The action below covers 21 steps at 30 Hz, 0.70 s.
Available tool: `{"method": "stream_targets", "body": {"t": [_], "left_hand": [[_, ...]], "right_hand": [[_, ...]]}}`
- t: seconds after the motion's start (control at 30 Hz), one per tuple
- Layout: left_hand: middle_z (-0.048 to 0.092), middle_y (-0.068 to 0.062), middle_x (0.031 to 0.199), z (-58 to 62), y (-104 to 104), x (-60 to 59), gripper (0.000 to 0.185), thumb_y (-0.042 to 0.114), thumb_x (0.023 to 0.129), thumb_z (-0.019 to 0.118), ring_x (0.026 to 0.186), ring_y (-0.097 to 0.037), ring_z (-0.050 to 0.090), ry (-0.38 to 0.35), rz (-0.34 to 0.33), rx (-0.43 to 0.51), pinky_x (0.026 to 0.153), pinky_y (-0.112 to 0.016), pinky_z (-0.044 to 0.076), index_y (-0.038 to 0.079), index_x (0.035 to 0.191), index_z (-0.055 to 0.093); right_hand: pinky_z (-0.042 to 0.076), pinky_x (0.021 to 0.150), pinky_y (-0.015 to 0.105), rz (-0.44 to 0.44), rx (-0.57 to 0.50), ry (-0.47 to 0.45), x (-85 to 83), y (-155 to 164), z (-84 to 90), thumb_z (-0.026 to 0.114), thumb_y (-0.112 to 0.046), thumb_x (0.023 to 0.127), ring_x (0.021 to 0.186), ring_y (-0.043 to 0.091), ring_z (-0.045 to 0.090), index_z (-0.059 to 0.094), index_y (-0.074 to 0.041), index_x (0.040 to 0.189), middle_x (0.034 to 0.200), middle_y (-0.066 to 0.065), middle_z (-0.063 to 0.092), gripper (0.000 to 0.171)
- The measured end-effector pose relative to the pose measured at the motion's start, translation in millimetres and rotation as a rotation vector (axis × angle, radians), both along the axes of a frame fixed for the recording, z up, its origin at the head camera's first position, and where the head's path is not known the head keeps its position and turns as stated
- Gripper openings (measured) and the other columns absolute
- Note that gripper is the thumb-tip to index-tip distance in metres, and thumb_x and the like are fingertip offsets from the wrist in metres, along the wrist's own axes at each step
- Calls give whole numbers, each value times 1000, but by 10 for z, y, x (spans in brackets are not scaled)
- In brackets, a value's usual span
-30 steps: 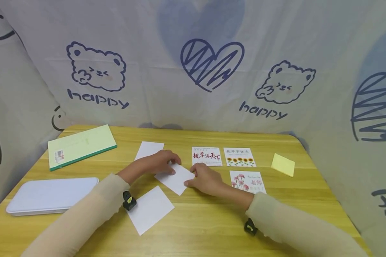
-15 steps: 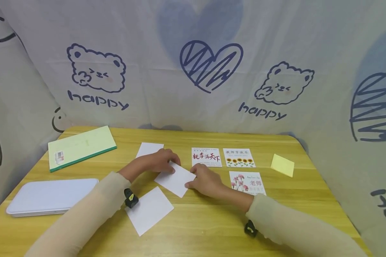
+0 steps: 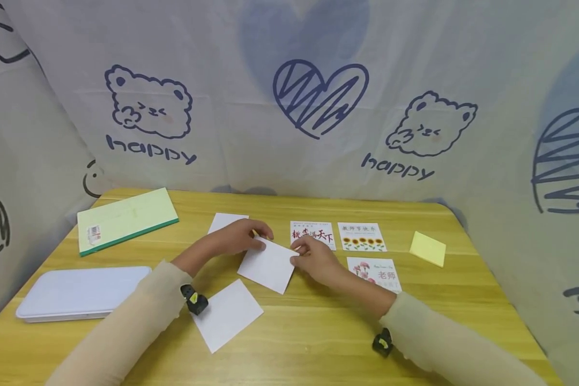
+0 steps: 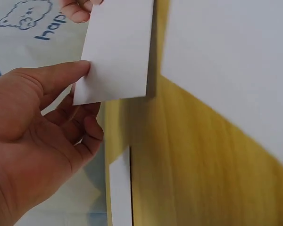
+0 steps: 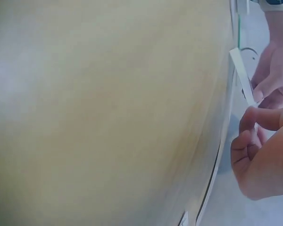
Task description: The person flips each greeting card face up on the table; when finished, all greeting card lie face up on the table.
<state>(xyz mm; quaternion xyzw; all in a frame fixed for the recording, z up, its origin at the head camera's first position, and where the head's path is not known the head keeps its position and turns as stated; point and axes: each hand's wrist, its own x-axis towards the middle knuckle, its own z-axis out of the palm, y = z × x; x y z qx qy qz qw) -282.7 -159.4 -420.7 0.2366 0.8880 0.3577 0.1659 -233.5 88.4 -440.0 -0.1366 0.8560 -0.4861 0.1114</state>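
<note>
Between both hands is a blank white card (image 3: pixel 268 265), tilted a little above the table in the head view. My left hand (image 3: pixel 241 236) pinches its upper left corner, thumb on the face and fingers behind, as the left wrist view shows on the card (image 4: pixel 118 52). With thumb and fingertips, my right hand (image 3: pixel 318 261) pinches the upper right corner. A second blank white card (image 3: pixel 229 316) lies below my left wrist. Another white card (image 3: pixel 225 220) is partly hidden behind my left hand.
Three printed cards lie at the right: one with red characters (image 3: pixel 312 228), one with sunflowers (image 3: pixel 362 236), one with pink flowers (image 3: pixel 372 271). A yellow sticky-note pad (image 3: pixel 428 249) sits beyond them. At left are a pale green pad (image 3: pixel 127 220) and a white case (image 3: pixel 82 292).
Both hands still pinch the card. It has turned slightly and shifted a little up and right, and my right hand has moved slightly right with it.
</note>
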Motion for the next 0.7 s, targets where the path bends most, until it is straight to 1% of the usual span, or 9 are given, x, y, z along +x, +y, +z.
{"method": "stream_targets", "body": {"t": [0.1,0.2,0.27,0.33,0.43,0.53,0.63,0.7], "left_hand": [[68,0,116,53,2,33,20,14,97,67,102,-20,57,-2,26,50,89,-34,50,17,116,70],[67,0,116,134,18,91,19,16,97,67,102,-21,57,-24,44,120,89,-34,49,19,116,71],[67,-1,116,205,39,139,19,17,97,67,102,-22,56,-48,49,188,88,-34,49,18,116,71],[66,-4,118,288,63,195,20,17,98,66,103,-23,56,-67,40,264,88,-35,49,16,117,70],[65,-6,121,420,110,278,21,17,98,66,104,-24,56,-87,34,349,88,-35,51,14,118,70],[64,-5,124,524,160,346,21,15,97,66,105,-25,56,-96,35,393,88,-34,51,13,118,71],[65,-5,125,572,213,391,21,13,97,66,107,-24,55,-85,30,413,88,-33,51,11,118,71],[65,-5,125,591,246,417,22,13,97,66,108,-24,55,-71,26,413,89,-33,51,11,118,71]], "right_hand": [[47,55,28,23,-119,-16,-13,55,32,69,-7,92,58,18,57,62,-4,116,96,10,62,25],[49,56,30,46,-173,12,-6,142,122,67,-9,94,60,22,58,63,-4,118,98,11,61,25],[51,59,34,58,-195,42,11,211,214,67,-10,95,63,25,59,63,-4,120,101,12,60,26],[53,62,37,67,-203,80,36,277,313,67,-11,96,65,28,59,62,-5,122,103,12,60,26],[53,63,35,88,-214,117,89,367,440,67,-14,97,67,27,59,62,-9,122,104,11,61,26],[52,62,28,97,-221,133,161,433,518,67,-16,98,69,24,59,63,-12,122,105,11,62,25],[49,60,26,82,-221,159,234,483,551,67,-18,98,70,23,59,64,-14,119,103,10,64,22],[48,58,27,78,-203,198,269,512,566,67,-19,98,71,23,59,65,-16,117,100,8,65,19]]}}
